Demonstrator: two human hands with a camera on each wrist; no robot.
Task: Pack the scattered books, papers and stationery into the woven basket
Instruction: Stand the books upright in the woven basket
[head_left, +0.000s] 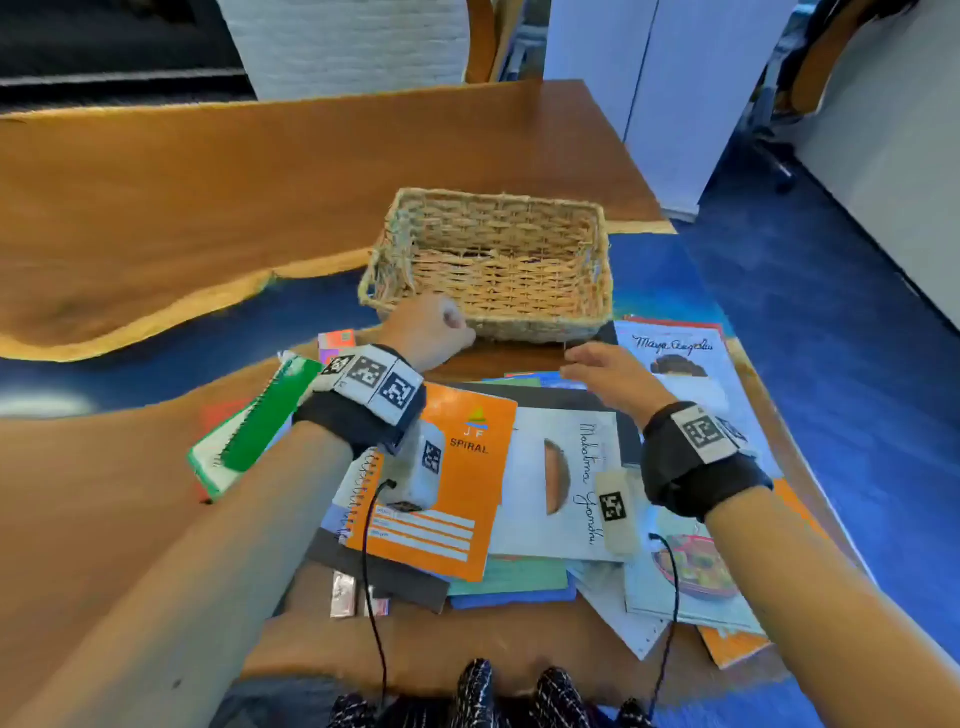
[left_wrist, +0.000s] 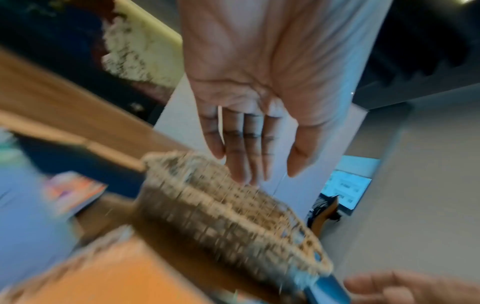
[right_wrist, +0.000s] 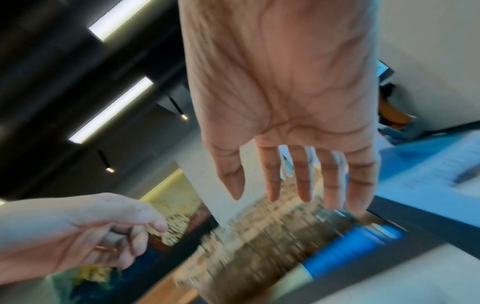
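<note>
Both hands are up at the near wall of the woven basket (head_left: 493, 260), and neither has hold of anything. The left hand (head_left: 431, 327) sits at the basket's near left corner; in its own wrist view the fingers (left_wrist: 244, 148) run straight and together, tips just at the rim, while from the right wrist they look loosely curled, so I take it as relaxed and empty, perhaps steadying or nudging the basket. The right hand (head_left: 608, 369) hovers flat, palm down, just short of the near wall's right end, fingers (right_wrist: 303, 176) spread and straight, above the far edge of the pile. The basket holds nothing, with its open mouth facing the person, which makes sense: it sits directly beyond the fingertips so everything can be lifted forward into it. The things to pack lie behind and under the wrists: an orange spiral notebook (head_left: 447, 483) beneath the left wrist, a white booklet (head_left: 561, 483) between the two forearms, another pale booklet (head_left: 680, 353) just right of the right hand, and a green spiral pad (head_left: 254, 426) outside the left forearm. Packing has not begun, I would say; the basket seems to be getting positioned first.
</note>
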